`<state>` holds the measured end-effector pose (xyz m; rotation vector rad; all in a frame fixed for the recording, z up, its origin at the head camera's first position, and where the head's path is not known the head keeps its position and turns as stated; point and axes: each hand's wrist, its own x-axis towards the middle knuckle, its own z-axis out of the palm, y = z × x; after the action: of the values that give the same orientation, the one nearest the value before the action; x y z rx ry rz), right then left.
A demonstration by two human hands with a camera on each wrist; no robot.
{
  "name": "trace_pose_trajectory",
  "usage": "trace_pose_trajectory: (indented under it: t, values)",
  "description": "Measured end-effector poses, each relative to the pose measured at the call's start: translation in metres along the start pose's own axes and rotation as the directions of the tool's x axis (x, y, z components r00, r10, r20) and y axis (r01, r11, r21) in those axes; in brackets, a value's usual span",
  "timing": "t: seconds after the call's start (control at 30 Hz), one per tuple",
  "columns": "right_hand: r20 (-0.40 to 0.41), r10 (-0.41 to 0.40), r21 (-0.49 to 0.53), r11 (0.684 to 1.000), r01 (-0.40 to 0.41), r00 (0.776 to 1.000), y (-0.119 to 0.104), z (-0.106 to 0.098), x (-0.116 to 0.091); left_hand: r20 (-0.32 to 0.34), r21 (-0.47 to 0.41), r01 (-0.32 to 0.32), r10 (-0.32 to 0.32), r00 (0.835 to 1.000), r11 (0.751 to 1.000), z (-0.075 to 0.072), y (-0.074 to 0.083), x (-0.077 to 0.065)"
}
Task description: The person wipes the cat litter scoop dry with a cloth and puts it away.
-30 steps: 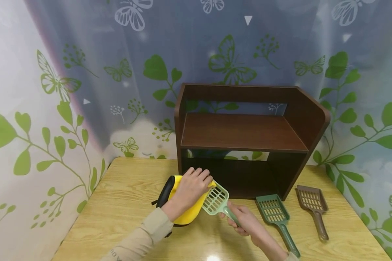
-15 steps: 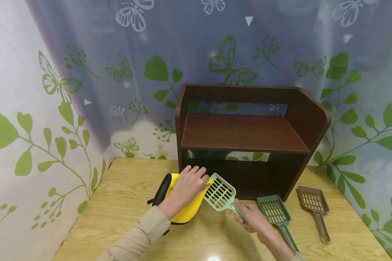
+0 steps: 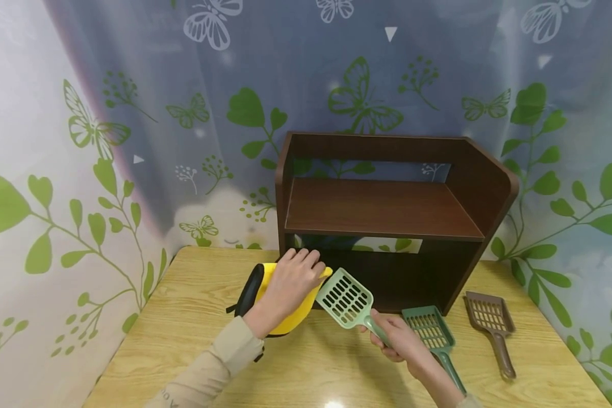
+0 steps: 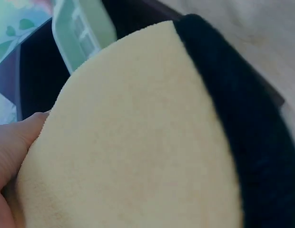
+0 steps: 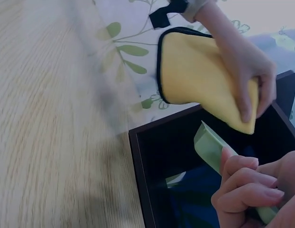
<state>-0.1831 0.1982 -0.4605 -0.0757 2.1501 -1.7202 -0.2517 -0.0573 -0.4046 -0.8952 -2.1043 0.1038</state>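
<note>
My left hand (image 3: pixel 290 283) pinches a yellow cloth (image 3: pixel 292 322) with black edging, which hangs in a fold below the fingers. In the left wrist view the cloth (image 4: pixel 133 128) fills most of the picture, with the thumb at its left edge. Fingers of my right hand (image 3: pixel 400 343) curl round the handle of a light green slotted litter scoop (image 3: pixel 345 297). Its head points up and left, close to the cloth's right corner. The right wrist view shows the scoop (image 5: pixel 211 147) edge-on, below the cloth (image 5: pixel 195 71).
Behind the hands stands a dark brown two-level shelf (image 3: pixel 382 207). A dark green scoop (image 3: pixel 430 328) lies on the wooden table (image 3: pixel 148 340), partly behind the right hand. Farther right lies a brown scoop (image 3: pixel 491 317). A printed curtain (image 3: pixel 209 130) hangs at the back.
The light green scoop has shifted right, away from the cloth that overlapped its head. My left hand and the cloth have risen slightly and moved a little left.
</note>
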Motion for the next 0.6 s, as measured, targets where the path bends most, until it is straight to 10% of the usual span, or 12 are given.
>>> trace_pose_trajectory:
  t: [0.6]
  values:
    - [0.007,-0.001,0.022,1.0,0.001,1.0,-0.012,0.021,0.0,0.014,-0.067,-0.01,0.011,1.0,0.998,0.024,0.04,0.007]
